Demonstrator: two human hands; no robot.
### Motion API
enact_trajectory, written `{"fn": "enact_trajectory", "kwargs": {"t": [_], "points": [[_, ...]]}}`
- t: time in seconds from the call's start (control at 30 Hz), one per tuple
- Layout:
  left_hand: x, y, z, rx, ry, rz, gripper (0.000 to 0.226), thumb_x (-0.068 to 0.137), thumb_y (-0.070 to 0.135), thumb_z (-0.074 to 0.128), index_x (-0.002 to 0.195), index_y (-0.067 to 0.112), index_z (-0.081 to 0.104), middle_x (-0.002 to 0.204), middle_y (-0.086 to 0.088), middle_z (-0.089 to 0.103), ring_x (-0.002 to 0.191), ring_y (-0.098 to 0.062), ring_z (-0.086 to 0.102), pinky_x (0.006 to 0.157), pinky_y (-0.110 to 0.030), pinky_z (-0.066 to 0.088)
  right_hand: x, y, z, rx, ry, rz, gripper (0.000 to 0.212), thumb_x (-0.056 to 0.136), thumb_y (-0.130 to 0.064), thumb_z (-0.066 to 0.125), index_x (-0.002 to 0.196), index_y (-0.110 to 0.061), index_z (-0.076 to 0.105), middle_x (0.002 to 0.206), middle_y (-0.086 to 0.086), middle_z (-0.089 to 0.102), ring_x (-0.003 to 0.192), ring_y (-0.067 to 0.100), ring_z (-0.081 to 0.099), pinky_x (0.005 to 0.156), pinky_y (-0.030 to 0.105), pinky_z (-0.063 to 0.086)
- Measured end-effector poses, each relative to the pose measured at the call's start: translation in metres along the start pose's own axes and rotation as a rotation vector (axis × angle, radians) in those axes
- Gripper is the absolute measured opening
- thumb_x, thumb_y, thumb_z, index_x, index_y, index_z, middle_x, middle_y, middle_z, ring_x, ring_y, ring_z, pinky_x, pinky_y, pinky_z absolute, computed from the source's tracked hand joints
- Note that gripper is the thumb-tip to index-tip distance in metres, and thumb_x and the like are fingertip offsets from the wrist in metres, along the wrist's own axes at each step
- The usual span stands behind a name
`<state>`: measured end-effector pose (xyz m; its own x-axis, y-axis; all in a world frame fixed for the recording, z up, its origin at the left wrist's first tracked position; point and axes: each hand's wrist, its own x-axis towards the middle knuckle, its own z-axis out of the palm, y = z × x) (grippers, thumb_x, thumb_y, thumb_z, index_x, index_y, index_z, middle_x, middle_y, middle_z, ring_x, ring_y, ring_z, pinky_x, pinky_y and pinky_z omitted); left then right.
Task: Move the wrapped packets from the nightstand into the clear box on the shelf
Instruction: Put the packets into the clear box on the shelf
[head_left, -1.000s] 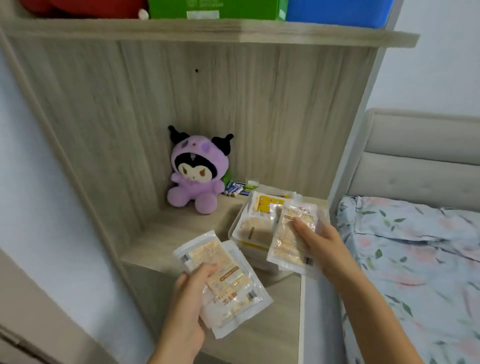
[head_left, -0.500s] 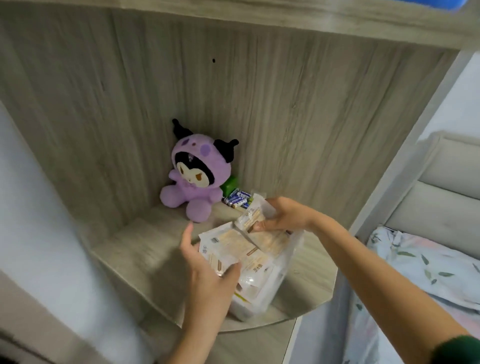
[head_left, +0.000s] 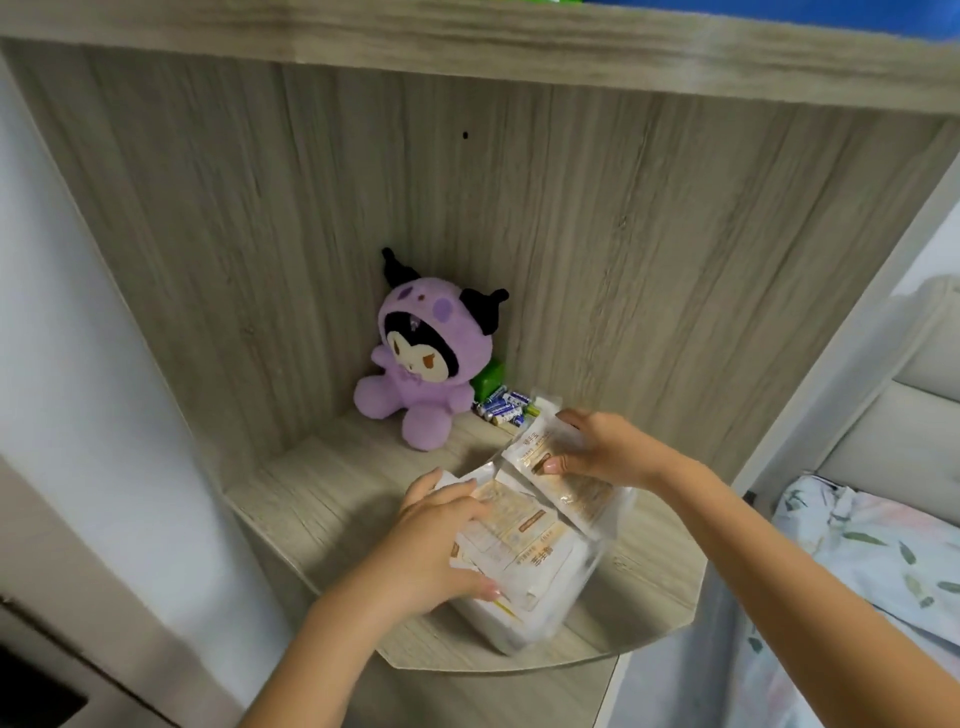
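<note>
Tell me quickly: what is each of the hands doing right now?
Left hand: grips the packets at the near end of the clear box.
Right hand: grips another packet at the far end of the box.

I see my left hand (head_left: 439, 540) and right hand (head_left: 602, 449) pressing wrapped packets (head_left: 535, 530) into the clear box (head_left: 540, 623) on the shelf (head_left: 322, 499), plush toy (head_left: 421, 358) behind.
</note>
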<state>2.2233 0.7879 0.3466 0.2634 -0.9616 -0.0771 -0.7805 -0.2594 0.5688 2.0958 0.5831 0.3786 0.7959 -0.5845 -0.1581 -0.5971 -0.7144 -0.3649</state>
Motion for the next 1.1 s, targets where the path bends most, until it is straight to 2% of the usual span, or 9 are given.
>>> {"fn": "enact_trajectory", "kwargs": {"t": [0.17, 0.27, 0.43, 0.53, 0.63, 0.7, 0.8, 1.0, 1.1], "points": [[0.014, -0.002, -0.014, 0.292, -0.040, 0.149, 0.060, 0.074, 0.037, 0.076, 0.131, 0.034, 0.054, 0.150, 0.019, 0.035, 0.146, 0.000, 0.001, 0.118, -0.033, -0.007, -0.014, 0.000, 0.015, 0.035, 0.033, -0.038, 0.065, 0.095, -0.035, 0.054, 0.145, -0.005, 0.027, 0.132, 0.016, 0.053, 0.120, 0.028, 0.050, 0.101, 0.035, 0.041], [0.018, -0.009, -0.012, 0.243, -0.024, 0.179, 0.054, 0.075, 0.030, 0.077, 0.125, 0.035, 0.059, 0.145, 0.020, 0.043, 0.140, -0.002, 0.026, 0.117, -0.022, 0.014, -0.017, 0.002, 0.019, 0.055, 0.077, -0.062, 0.061, 0.093, -0.035, 0.057, 0.140, -0.004, 0.032, 0.124, 0.014, 0.056, 0.111, 0.027, 0.052, 0.094, 0.032, 0.041], [0.008, -0.013, -0.015, 0.126, -0.076, 0.134, 0.058, 0.077, 0.027, 0.077, 0.130, 0.037, 0.054, 0.136, 0.027, 0.051, 0.121, 0.004, 0.048, 0.104, -0.026, 0.041, -0.018, 0.005, 0.027, 0.019, 0.089, -0.071, 0.060, 0.097, -0.038, 0.049, 0.143, -0.005, 0.030, 0.135, 0.012, 0.047, 0.121, 0.025, 0.043, 0.104, 0.032, 0.034], [0.002, -0.012, -0.020, 0.066, -0.170, 0.123, 0.067, 0.072, 0.050, 0.074, 0.134, 0.039, 0.049, 0.141, 0.032, 0.041, 0.121, 0.009, 0.043, 0.105, -0.023, 0.038, -0.020, 0.004, 0.031, 0.007, 0.084, -0.070, 0.059, 0.098, -0.040, 0.044, 0.146, -0.008, 0.029, 0.143, 0.009, 0.042, 0.133, 0.024, 0.035, 0.108, 0.030, 0.027], [-0.002, -0.003, -0.026, 0.023, -0.200, 0.120, 0.081, 0.063, 0.084, 0.041, 0.126, 0.036, 0.054, 0.152, 0.023, 0.030, 0.133, 0.007, 0.033, 0.111, -0.029, 0.035, -0.023, 0.006, 0.033, -0.043, 0.105, -0.106, 0.062, 0.098, -0.041, 0.044, 0.149, -0.009, 0.026, 0.151, 0.007, 0.036, 0.138, 0.023, 0.029, 0.112, 0.031, 0.021], [-0.001, 0.006, -0.022, 0.067, -0.046, 0.103, 0.076, 0.078, 0.077, 0.027, 0.136, 0.032, 0.045, 0.158, 0.016, 0.016, 0.143, -0.002, 0.019, 0.118, -0.036, 0.024, -0.023, 0.009, 0.034, -0.051, 0.169, -0.123, 0.066, 0.098, -0.042, 0.041, 0.152, -0.012, 0.017, 0.158, 0.005, 0.023, 0.143, 0.022, 0.020, 0.118, 0.036, 0.013], [0.008, 0.022, -0.004, 0.191, 0.177, -0.007, 0.080, 0.090, 0.067, 0.017, 0.153, 0.020, 0.005, 0.162, 0.003, -0.007, 0.148, -0.011, -0.007, 0.121, -0.039, -0.002, -0.027, 0.014, 0.036, -0.010, 0.320, -0.149, 0.073, 0.092, -0.055, 0.030, 0.153, -0.020, 0.010, 0.161, -0.004, 0.008, 0.148, 0.014, 0.003, 0.120, 0.037, -0.009], [0.012, 0.019, 0.029, 0.376, -0.003, -0.173, 0.109, 0.079, 0.083, 0.016, 0.150, 0.007, -0.014, 0.159, -0.013, -0.019, 0.147, -0.024, -0.016, 0.118, -0.044, -0.011, -0.041, 0.029, 0.047, -0.138, 0.287, -0.113, 0.076, 0.090, -0.064, 0.034, 0.152, -0.025, 0.015, 0.159, -0.008, 0.018, 0.148, 0.008, 0.003, 0.113, 0.039, -0.024], [0.009, 0.015, 0.029, 0.412, -0.013, -0.165, 0.111, 0.076, 0.085, 0.012, 0.151, 0.007, -0.013, 0.159, -0.013, -0.017, 0.148, -0.023, -0.014, 0.118, -0.041, -0.011, -0.045, 0.033, 0.056, -0.088, 0.238, -0.118, 0.096, 0.077, -0.081, 0.011, 0.151, -0.021, 0.024, 0.155, -0.006, 0.030, 0.147, 0.008, 0.011, 0.111, 0.035, -0.026]]}}
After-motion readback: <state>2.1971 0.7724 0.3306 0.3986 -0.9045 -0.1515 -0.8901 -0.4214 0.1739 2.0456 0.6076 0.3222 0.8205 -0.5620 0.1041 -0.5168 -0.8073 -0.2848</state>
